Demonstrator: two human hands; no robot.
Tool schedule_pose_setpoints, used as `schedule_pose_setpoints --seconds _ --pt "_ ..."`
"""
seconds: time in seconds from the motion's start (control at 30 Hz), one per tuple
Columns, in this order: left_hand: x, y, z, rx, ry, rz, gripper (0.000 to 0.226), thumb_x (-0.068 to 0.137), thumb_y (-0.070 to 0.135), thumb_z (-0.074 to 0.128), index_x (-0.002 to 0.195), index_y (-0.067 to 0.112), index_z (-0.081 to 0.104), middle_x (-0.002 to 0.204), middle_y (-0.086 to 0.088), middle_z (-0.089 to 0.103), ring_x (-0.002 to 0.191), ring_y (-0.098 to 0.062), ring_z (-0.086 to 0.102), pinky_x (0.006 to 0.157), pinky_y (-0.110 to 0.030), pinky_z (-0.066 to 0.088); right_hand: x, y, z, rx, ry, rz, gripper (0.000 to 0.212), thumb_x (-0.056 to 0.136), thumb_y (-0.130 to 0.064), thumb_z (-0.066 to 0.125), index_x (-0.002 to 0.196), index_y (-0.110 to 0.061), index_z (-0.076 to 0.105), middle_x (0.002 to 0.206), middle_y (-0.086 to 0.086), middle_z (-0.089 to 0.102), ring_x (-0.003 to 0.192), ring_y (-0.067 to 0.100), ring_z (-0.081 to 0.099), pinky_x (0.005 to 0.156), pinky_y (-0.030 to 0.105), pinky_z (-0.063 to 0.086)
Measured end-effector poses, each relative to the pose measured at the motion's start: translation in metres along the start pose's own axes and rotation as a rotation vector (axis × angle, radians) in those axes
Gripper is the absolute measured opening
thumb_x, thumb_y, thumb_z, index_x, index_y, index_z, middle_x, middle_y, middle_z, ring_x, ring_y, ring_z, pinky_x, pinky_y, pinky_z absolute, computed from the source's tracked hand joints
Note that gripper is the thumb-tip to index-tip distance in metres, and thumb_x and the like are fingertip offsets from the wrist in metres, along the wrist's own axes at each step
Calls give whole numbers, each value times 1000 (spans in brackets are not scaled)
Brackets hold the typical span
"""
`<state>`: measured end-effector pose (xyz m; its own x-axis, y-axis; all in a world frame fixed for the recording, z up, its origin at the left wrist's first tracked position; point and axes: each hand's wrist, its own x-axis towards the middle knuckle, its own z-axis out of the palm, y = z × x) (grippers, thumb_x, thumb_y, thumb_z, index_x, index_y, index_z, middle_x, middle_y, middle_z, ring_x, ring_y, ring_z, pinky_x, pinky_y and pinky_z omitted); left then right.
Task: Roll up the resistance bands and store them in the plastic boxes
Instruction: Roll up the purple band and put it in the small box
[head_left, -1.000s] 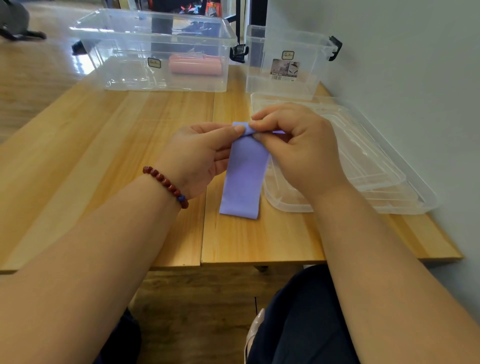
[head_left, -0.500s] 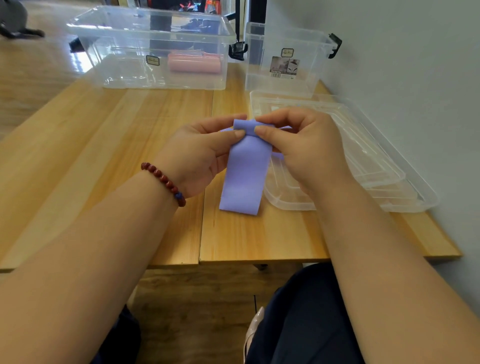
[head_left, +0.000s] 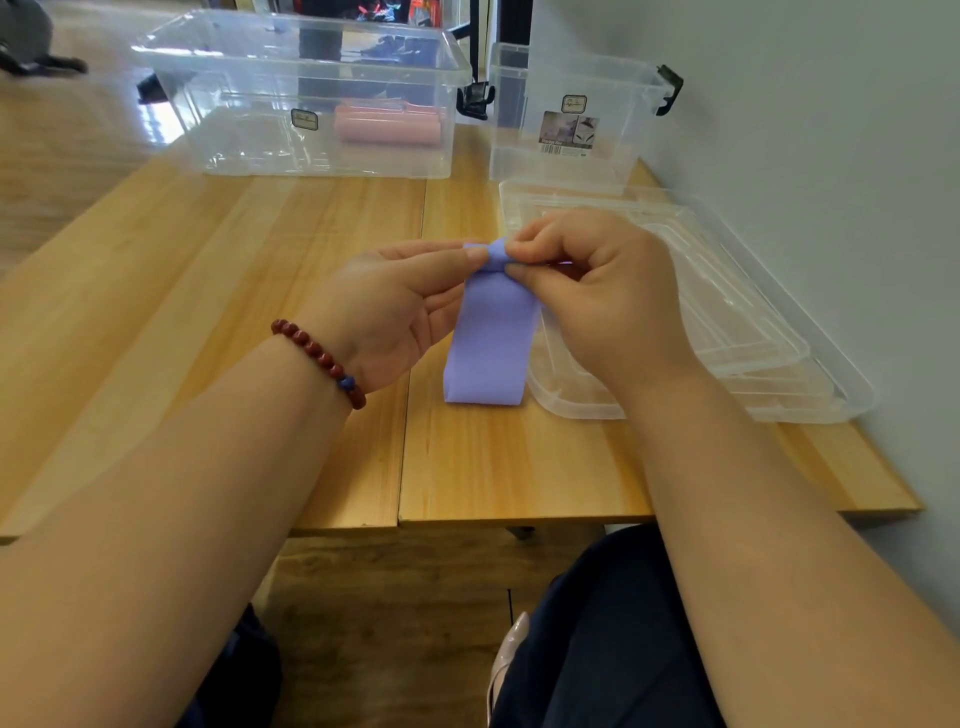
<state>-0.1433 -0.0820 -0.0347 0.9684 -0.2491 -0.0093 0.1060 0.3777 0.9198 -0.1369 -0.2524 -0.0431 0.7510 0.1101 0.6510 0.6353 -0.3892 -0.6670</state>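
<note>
Lilac elastic resistance band (head_left: 488, 343): seemingly light, limp, springy. Left hand (head_left: 395, 306) and right hand (head_left: 597, 296) pinched its rolled 12 o'clock end, the best hold.

Large box (head_left: 249, 135) and small box (head_left: 519, 150) carry stickers (head_left: 569, 127), seemingly too blurred to read.
</note>
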Motion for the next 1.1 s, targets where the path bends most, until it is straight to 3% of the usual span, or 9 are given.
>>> schedule_pose_setpoints --seconds 0.17,0.33,0.43,0.53,0.7,0.87,1.0,1.1 --pt "0 0 1 40 95 50 17 92 -3 55 105 2 66 92 -8 75 86 -14 73 75 -19 56 1 -3 2 -60 -21 -62 11 82 3 68 86 -6 71 91 -6 64 94 8 62 80 12 49" --pt "-2 -1 4 119 117 135 20 92 -7 54 99 7 66 85 -1 75 83 -11 72 72 -17 54 3 -9 -2 81 -64 242 11 85 -17 76 93 -22 72 90 -10 70 86 3 66 78 23 56" --pt "-3 -1 6 138 92 150 22 92 -8 54 98 9 66 82 3 76 85 -9 72 74 -17 55 4 -7 -3 175 -44 359 10 86 -15 75 96 -16 75 91 3 75 91 17 70 84 38 59" --pt "-3 -2 7 123 75 140 21 92 -6 55 101 10 65 84 4 76 87 -9 72 75 -17 55 4 -5 -3 229 -17 409 10 84 -10 76 94 -12 75 92 8 75 92 24 71 83 42 60" --pt "-3 -4 5 164 12 47 14 92 2 58 99 6 69 90 -2 76 91 -12 72 75 -18 54 5 -8 -4 257 24 417 13 83 -7 76 83 -19 72 80 -4 72 81 12 68 68 25 54" --pt "-1 -6 4 193 82 25 11 93 1 57 93 4 68 82 -6 74 79 -15 72 68 -20 56 4 -12 -6 172 41 354 18 82 -6 76 80 -24 71 79 -11 71 84 12 70 82 37 59" --pt "-1 -3 4 128 55 12 16 96 0 51 96 3 66 80 -4 75 77 -13 73 67 -20 56 2 -15 -6 117 32 266 22 83 -3 74 79 -23 68 76 -15 66 74 -2 63 75 16 52" --pt "-1 -3 3 106 61 10 17 97 -1 49 96 3 66 81 -5 75 79 -14 73 68 -21 57 1 -15 -4 80 40 215 25 82 -2 74 79 -26 67 79 -17 65 75 -5 62 76 13 49"
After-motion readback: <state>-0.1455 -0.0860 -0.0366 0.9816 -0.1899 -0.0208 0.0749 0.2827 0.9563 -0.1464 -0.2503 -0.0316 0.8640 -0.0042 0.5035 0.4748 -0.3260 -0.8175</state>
